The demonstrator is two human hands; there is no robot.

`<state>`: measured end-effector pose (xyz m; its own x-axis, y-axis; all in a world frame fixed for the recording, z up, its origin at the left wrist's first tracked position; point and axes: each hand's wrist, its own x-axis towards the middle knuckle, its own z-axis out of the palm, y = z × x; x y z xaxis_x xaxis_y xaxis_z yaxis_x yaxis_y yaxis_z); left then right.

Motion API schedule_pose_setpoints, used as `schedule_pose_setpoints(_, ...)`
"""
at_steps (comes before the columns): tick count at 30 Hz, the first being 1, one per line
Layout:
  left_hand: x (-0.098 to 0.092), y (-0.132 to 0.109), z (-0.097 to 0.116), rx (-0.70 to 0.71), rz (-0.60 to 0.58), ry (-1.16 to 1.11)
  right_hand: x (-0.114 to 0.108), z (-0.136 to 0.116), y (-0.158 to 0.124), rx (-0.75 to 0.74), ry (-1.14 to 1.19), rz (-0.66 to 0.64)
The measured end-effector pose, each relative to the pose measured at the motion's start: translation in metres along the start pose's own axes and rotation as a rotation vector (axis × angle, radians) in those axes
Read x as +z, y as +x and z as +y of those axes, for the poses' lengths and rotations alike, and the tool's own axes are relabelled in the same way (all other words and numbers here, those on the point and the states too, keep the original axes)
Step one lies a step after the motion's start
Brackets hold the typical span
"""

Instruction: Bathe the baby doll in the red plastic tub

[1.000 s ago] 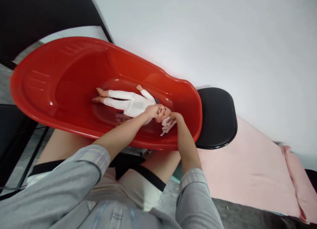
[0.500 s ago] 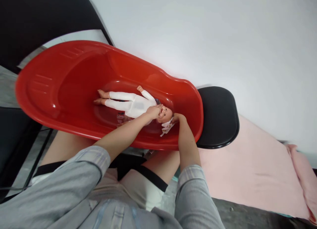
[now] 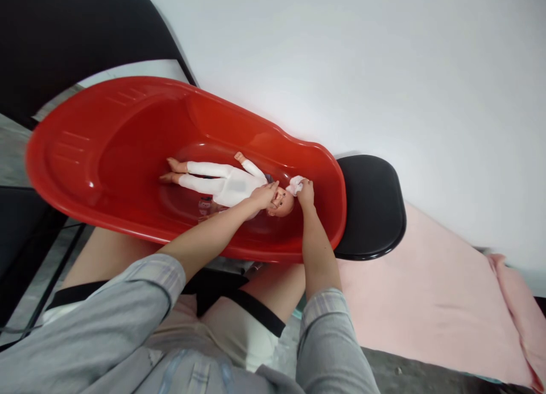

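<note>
**A:** So here's the setup: a doll (image 3: 230, 183) in a white suit is laid on its back in the bottom of a red tub (image 3: 85, 155), head toward the narrow end. The head is steadied by the left hand (image 3: 263, 194), fingers curled around the chin and neck, closed on it. A small white cloth (image 3: 294, 184) is pinched in the right hand (image 3: 305, 193), pressed right against the top of the head.

**B:** Looks like the crown is being wiped. How should that be done properly?

**A:** Probably best if the neck is kept supported from below the grip, so the head isn't rolled by the cloth. Light strokes should be made away from the face, toward the tub wall just past the right hand. The cloth should be kept bunched so no loose corner is dragged over the eyes.

**B:** And the tub?

**A:** It's balanced across the lap, with a black stool (image 3: 371, 206) just beyond the cloth end. Pressure should be kept gentle so nothing gets tipped.
</note>
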<state>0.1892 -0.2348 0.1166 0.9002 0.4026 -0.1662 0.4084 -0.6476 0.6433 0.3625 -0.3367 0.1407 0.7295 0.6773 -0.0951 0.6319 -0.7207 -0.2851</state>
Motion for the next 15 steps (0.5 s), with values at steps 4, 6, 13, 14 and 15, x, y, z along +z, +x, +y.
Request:
schedule_pose_setpoints(4, -0.006, -0.003, 0.005, -0.037, 0.137, -0.086, 0.0, -0.026, -0.005, -0.037, 0.203, 0.108)
schedule_pose_setpoints(6, -0.011, -0.002, 0.006, -0.096, 0.249, -0.159, 0.001, -0.042, -0.01, -0.119, 0.283, 0.075)
schedule_pose_setpoints(13, -0.031, -0.003, -0.004, -0.301, 0.521, -0.432, 0.006, -0.062, -0.019, -0.346, 0.442, -0.243)
schedule_pose_setpoints(14, -0.034, -0.004, -0.006, -0.353, 0.563, -0.432, 0.006, -0.058, -0.018, -0.369, 0.389, -0.255)
schedule_pose_setpoints(15, -0.035, -0.005, -0.009, -0.388, 0.605, -0.424, 0.005, -0.055, -0.018, -0.371, 0.306, -0.274)
